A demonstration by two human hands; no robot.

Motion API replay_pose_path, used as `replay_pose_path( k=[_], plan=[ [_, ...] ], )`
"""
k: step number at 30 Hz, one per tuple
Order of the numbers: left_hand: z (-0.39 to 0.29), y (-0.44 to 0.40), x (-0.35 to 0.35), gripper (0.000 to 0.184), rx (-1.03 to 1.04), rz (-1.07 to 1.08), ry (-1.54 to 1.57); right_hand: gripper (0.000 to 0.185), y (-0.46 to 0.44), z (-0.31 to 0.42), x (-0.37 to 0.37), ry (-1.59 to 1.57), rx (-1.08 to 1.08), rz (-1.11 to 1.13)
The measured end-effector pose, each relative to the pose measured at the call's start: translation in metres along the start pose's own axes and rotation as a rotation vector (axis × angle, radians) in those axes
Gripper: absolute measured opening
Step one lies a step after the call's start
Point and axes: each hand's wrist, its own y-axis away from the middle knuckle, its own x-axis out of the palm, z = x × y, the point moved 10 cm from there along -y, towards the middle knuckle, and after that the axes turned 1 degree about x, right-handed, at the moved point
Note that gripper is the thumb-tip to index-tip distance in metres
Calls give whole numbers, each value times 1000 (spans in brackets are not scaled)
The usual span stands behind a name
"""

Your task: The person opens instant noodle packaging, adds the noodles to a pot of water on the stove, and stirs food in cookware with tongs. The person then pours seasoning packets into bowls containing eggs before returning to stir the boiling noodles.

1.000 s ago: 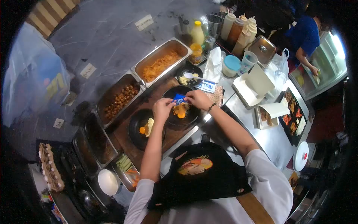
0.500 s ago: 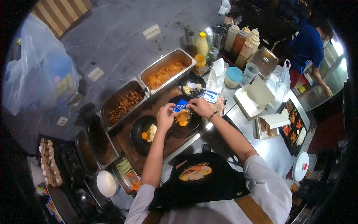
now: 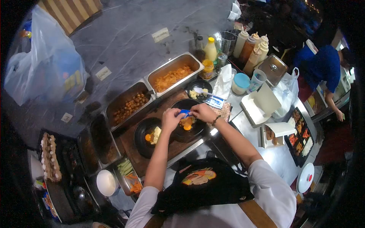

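At your far left, the plastic bag [image 3: 45, 60] fades into the dark rim of the view, its contents blurred through the film. The small cards [image 3: 103, 73] on the grey surface bear handwriting too faint to read. Your left forearm [image 3: 159, 161] hides the right edge of the left black bowl [image 3: 146, 126], where a yolk shows. Your left hand [image 3: 172, 120] pinches one end of the blue packet [image 3: 185, 113], held over the right black bowl [image 3: 196, 133]; fingers and blur hide its print. The script on your apron [image 3: 182, 195] is illegible. Your right hand [image 3: 203, 113] pinches the packet's other end. Just beyond it, the blue-and-white packet [image 3: 215, 102] carries bold lettering you can't make out. At far right, shadow partly swallows a co-worker in a blue shirt [image 3: 319, 66].
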Motion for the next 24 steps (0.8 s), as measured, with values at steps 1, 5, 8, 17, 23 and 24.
replay_pose_path(
  k=[1, 5, 8, 17, 23, 24],
  plan=[
    [15, 0, 7, 25, -113, 22, -11, 18, 0, 0, 3, -20, 2, 26],
    [47, 5, 14, 21, -255, -37, 319, 19, -1, -12, 11, -213, 7, 91],
    [54, 5, 17, 21, -257, -53, 435, 17, -3, -27, 22, -543, 194, 142],
    [36, 11, 4, 21, -285, -74, 417, 20, -4, -41, 19, -773, 301, -24],
    [28, 8, -8, 25, -254, -80, 209, 17, -9, -12, 5, -562, 141, 37],
    [29, 9, -7, 29, -256, -74, 233, 15, -9, -18, 7, -577, 212, 43]
  ],
)
